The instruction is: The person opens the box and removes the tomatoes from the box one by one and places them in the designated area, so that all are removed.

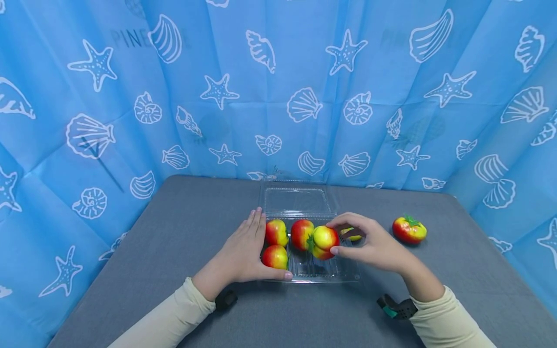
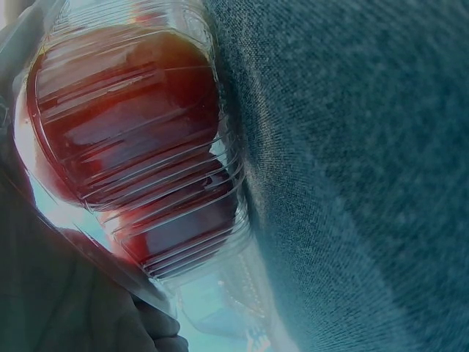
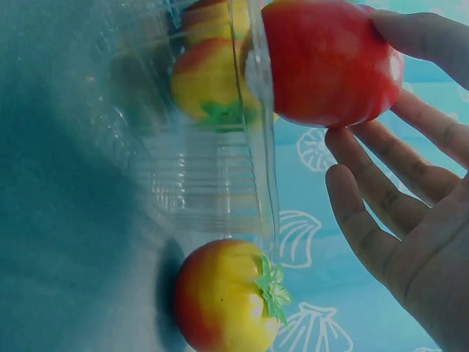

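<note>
My right hand [image 1: 370, 244] pinches a red-and-yellow tomato [image 1: 325, 241] with a green leafy top between thumb and fingers, over the right part of a clear plastic box [image 1: 300, 270]. In the right wrist view the held tomato [image 3: 330, 62] is at the box's rim. Inside the box, another tomato [image 1: 301, 234] sits beside the held one, and two more, a back tomato [image 1: 276, 232] and a front tomato [image 1: 275, 256], line the left side. My left hand [image 1: 245, 253] rests along the box's left wall, fingers straight, thumb along the front edge.
The box's clear lid [image 1: 298, 200] lies folded back toward the blue curtain [image 1: 278, 121]. A tomato [image 1: 409, 229] stands on the grey tabletop [image 1: 452, 270] to the right. Another yellow tomato [image 1: 354, 237] is partly hidden behind my right hand.
</note>
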Action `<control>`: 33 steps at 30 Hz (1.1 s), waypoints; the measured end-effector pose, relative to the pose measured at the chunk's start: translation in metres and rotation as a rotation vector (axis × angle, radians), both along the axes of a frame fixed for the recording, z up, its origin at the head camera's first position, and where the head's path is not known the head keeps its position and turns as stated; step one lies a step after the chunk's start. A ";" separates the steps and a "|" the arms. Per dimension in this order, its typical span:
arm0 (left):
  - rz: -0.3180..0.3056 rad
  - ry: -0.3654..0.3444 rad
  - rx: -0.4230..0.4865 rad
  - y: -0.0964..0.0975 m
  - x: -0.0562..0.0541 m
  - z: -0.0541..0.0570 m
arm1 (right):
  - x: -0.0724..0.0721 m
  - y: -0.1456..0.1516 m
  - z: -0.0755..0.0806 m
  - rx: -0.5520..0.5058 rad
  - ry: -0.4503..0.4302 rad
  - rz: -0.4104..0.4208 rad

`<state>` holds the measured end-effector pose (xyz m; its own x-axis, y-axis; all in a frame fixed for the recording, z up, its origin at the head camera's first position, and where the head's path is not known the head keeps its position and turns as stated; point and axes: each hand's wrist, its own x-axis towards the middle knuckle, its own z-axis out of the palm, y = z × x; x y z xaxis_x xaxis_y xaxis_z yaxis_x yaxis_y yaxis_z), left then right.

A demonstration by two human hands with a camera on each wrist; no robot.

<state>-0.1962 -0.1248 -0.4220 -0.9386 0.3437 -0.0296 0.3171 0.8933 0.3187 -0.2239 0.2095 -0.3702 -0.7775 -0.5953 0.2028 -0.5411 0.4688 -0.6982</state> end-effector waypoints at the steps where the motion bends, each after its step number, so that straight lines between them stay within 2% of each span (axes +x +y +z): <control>1: 0.000 0.000 -0.001 0.000 0.000 0.000 | 0.000 0.001 0.000 -0.001 0.000 -0.005; 16: -0.011 0.001 0.016 -0.001 0.001 0.001 | -0.010 0.020 0.006 -0.092 0.053 -0.082; 26: -0.017 0.006 0.014 -0.001 0.001 0.002 | -0.016 0.030 0.006 -0.091 0.102 -0.213; 33: -0.018 0.004 0.010 -0.001 0.001 0.002 | -0.020 0.038 0.006 -0.107 0.105 -0.258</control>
<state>-0.1952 -0.1257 -0.4200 -0.9323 0.3609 -0.0228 0.3343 0.8843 0.3261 -0.2443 0.2470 -0.3645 -0.8719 -0.3512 0.3413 -0.4853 0.5269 -0.6978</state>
